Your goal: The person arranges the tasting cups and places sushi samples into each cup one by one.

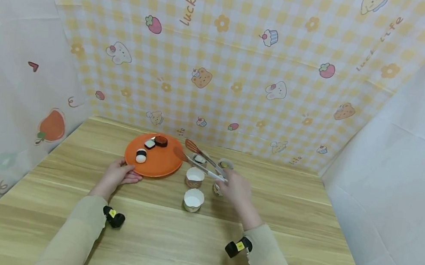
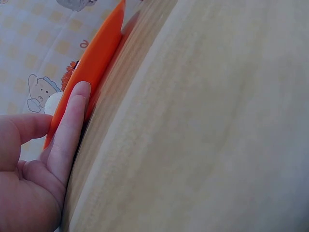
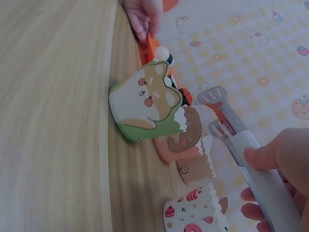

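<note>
My left hand (image 1: 116, 176) holds the near left rim of an orange plate (image 1: 158, 165), thumb on top and fingers underneath. Three toy sushi pieces lie on the plate: a white one with a black band (image 1: 141, 155), a pale one with a dark edge (image 1: 150, 143) and a dark roll with a red-orange top (image 1: 161, 141). In my right hand (image 1: 236, 189) is a pair of tongs (image 1: 208, 172) with brownish heads and white handles. The heads stand apart above the plate's right edge and the back cups; I see nothing between them.
Several small patterned cups stand right of the plate. The front one (image 1: 193, 201) and the one behind it (image 1: 195, 177) show white insides. A back right cup (image 1: 226, 164) holds something yellow-green. A patterned cloth (image 1: 235, 104) hangs behind the wooden table (image 1: 290, 209).
</note>
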`<state>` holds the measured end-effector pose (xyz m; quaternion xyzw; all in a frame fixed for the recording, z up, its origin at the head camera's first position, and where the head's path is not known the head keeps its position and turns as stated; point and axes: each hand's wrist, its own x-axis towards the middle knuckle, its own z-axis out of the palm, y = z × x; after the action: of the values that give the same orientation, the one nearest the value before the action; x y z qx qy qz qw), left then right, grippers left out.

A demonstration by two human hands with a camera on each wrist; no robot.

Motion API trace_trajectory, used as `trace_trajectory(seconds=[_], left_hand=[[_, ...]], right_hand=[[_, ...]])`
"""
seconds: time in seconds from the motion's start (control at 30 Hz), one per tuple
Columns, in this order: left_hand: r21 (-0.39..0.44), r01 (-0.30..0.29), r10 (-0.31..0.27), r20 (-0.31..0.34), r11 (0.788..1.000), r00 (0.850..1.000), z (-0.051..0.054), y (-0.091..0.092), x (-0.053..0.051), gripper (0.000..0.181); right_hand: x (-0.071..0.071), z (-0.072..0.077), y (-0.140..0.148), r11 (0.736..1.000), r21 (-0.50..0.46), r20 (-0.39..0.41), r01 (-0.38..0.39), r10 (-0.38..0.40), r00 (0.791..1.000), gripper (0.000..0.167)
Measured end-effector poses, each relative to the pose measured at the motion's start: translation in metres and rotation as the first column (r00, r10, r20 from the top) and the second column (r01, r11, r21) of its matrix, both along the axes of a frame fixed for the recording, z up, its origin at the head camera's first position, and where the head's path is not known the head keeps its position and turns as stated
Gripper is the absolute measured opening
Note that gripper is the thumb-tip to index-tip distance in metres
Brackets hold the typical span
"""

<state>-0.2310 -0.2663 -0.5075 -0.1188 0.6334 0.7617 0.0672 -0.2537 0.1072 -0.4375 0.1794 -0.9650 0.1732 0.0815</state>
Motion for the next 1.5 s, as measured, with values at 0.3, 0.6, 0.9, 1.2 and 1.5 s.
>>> trace_trajectory(seconds=[0.3,0.6,0.9,1.2,1.5], left_hand=[[-0.004,0.006,-0.006,-0.010,1.000,1.000,-0.003,-0.001,0.000,0.049],[-0.003,0.005,-0.005,-0.003,1.000,1.000,-0.001,-0.001,-0.001,0.052],[0.000,0.008,-0.008,-0.014,1.000,1.000,-0.001,0.000,-0.001,0.048],[0.010,0.018,-0.018,-0.015,1.000,1.000,0.001,0.001,0.000,0.052],[0.005,0.016,-0.015,-0.017,1.000,1.000,-0.003,0.000,-0.001,0.050]], right_hand=[[-0.008,-0.003,-0.011,1.000,0.001,-0.005,-0.006,0.006,1.000,0.044],[-0.011,0.004,-0.021,1.000,-0.019,0.035,0.009,-0.008,0.999,0.039],[-0.015,0.010,-0.028,0.999,0.025,0.079,0.026,-0.028,0.996,0.042],[-0.020,0.011,-0.037,0.998,0.063,0.091,0.027,-0.032,0.995,0.040],[-0.027,0.008,-0.043,0.996,0.083,0.063,0.030,-0.035,0.997,0.044]])
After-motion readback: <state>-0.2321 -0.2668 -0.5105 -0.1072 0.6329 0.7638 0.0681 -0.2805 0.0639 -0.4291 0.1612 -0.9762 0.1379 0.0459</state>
